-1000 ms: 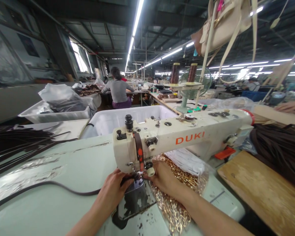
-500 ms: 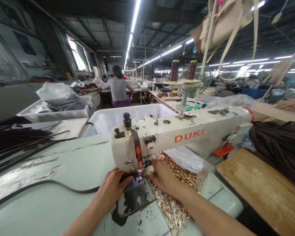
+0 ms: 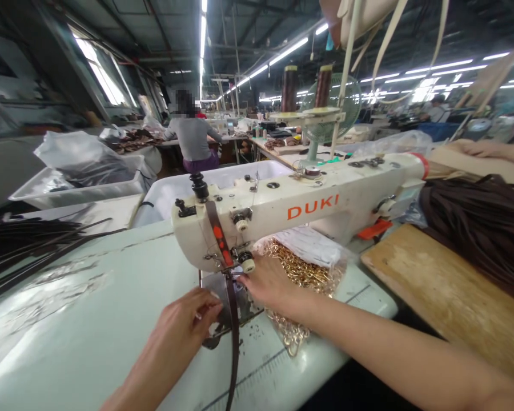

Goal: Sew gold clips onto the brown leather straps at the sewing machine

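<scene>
A dark brown strap (image 3: 233,337) runs from the presser foot of the white sewing machine (image 3: 317,194) down over the table's front edge. My right hand (image 3: 274,282) is beside the presser foot, its thumb by the strap's upper end; a dial partly hides the other fingers, which appear closed on the strap there. My left hand (image 3: 192,319) is left of the strap and apart from it. Its fingers are curled together, with a small pale bit showing between them that I cannot make out. A plastic bag of gold metal clasps (image 3: 306,262) lies under the machine arm.
Brown straps (image 3: 475,228) are heaped at the right, behind a wooden board (image 3: 445,291). More dark strips (image 3: 29,245) lie at the left. A white bin (image 3: 163,191) stands behind the machine. A co-worker (image 3: 192,137) sits further back; another person's hand (image 3: 484,148) is at far right.
The strap's long tail has swung from the left side of the table to the front. My left hand has let go of the strap and drawn away. The camera view has shifted.
</scene>
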The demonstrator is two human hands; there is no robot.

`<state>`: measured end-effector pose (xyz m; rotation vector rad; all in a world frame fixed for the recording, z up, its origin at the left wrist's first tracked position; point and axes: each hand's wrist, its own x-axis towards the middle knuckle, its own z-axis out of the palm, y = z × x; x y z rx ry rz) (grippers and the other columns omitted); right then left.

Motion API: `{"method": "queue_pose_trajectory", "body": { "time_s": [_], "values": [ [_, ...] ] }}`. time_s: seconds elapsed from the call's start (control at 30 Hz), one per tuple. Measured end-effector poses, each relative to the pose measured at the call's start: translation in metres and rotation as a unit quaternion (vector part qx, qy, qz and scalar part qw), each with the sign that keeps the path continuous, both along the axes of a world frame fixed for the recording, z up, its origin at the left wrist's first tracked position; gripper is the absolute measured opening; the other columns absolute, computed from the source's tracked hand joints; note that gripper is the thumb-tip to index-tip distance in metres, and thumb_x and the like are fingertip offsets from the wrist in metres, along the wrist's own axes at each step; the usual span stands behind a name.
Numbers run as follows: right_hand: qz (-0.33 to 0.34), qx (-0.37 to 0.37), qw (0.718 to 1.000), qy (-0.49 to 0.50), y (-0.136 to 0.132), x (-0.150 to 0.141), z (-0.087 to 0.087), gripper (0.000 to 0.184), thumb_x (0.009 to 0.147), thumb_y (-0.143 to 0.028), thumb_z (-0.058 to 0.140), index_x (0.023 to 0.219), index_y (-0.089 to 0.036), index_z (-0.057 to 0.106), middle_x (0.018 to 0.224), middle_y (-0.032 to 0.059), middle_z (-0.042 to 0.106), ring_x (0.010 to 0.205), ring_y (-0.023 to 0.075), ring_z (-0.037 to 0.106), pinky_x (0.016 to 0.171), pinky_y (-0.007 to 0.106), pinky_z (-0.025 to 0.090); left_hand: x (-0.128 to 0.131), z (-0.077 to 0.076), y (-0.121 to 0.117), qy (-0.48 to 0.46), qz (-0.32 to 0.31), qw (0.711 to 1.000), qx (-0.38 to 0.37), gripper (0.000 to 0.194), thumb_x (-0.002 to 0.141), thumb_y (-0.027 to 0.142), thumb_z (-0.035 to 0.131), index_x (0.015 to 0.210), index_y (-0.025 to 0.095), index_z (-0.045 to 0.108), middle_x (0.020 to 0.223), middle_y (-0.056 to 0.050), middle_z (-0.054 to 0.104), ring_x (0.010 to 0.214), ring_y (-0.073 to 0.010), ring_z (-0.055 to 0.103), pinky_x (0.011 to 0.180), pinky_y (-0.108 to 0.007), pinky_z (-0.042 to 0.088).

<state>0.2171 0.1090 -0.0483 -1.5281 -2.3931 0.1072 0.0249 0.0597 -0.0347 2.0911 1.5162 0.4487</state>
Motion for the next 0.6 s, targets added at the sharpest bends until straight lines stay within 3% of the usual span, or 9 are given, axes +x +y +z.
{"method": "queue_pose_trajectory", "body": {
  "time_s": [0.07, 0.17, 0.33, 0.47, 0.6],
  "values": [
    [-0.019, 0.006, 0.999, -0.027, -0.011, 0.001, 0.005, 0.039, 0.093, -0.046, 0.041, 0.108, -0.015, 0.06, 0.105, 0.0143, 0.06, 0.085, 0.027, 0.06, 0.067, 0.036, 0.046, -0.001, -0.005, 0.009, 0.017, 0.06, 0.996, 0.065, 0.028, 0.083, 0.042, 0.048, 0.093, 0.02, 0.061, 0.094, -0.003, 0.06, 0.065, -0.014, 0.06, 0.062, -0.026, 0.048],
    [-0.003, 0.042, 0.999, -0.024, -0.028, 0.004, 0.011, 0.042, 0.093, -0.05, 0.038, 0.108, -0.016, 0.058, 0.107, 0.0135, 0.058, 0.092, 0.027, 0.057, 0.074, 0.037, 0.046, 0.003, -0.013, 0.022, 0.049, 0.043, 0.993, 0.102, 0.029, 0.084, 0.039, 0.046, 0.098, 0.02, 0.063, 0.108, -0.006, 0.056, 0.065, -0.0135, 0.059, 0.069, -0.03, 0.049],
    [0.047, 0.079, 0.995, -0.044, -0.037, -0.005, 0.002, 0.026, 0.095, -0.033, 0.041, 0.11, -0.015, 0.052, 0.102, 0.0112, 0.058, 0.095, 0.0263, 0.054, 0.075, 0.035, 0.045, 0.013, -0.021, 0.022, 0.078, 0.048, 0.984, 0.153, 0.027, 0.087, 0.029, 0.039, 0.073, 0.02, 0.061, 0.103, -0.006, 0.056, 0.075, -0.0168, 0.06, 0.078, -0.033, 0.049],
    [0.055, 0.075, 0.994, -0.052, -0.03, -0.018, -0.01, 0.024, 0.091, -0.017, 0.044, 0.114, -0.012, 0.048, 0.102, 0.0124, 0.058, 0.089, 0.0263, 0.056, 0.067, 0.033, 0.045, 0.021, -0.022, 0.015, 0.064, 0.06, 0.979, 0.182, 0.026, 0.089, 0.026, 0.034, 0.076, 0.018, 0.055, 0.102, -0.008, 0.053, 0.078, -0.0175, 0.059, 0.076, -0.032, 0.051],
    [0.053, 0.038, 0.998, -0.019, -0.025, -0.025, -0.012, 0.025, 0.087, -0.01, 0.046, 0.111, -0.012, 0.048, 0.099, 0.0122, 0.06, 0.089, 0.0251, 0.058, 0.068, 0.032, 0.046, 0.02, -0.018, 0.015, 0.065, 0.018, 0.979, 0.194, 0.028, 0.089, 0.026, 0.03, 0.079, 0.018, 0.055, 0.102, -0.009, 0.053, 0.085, -0.0182, 0.06, 0.08, -0.032, 0.052]
  ]
}}
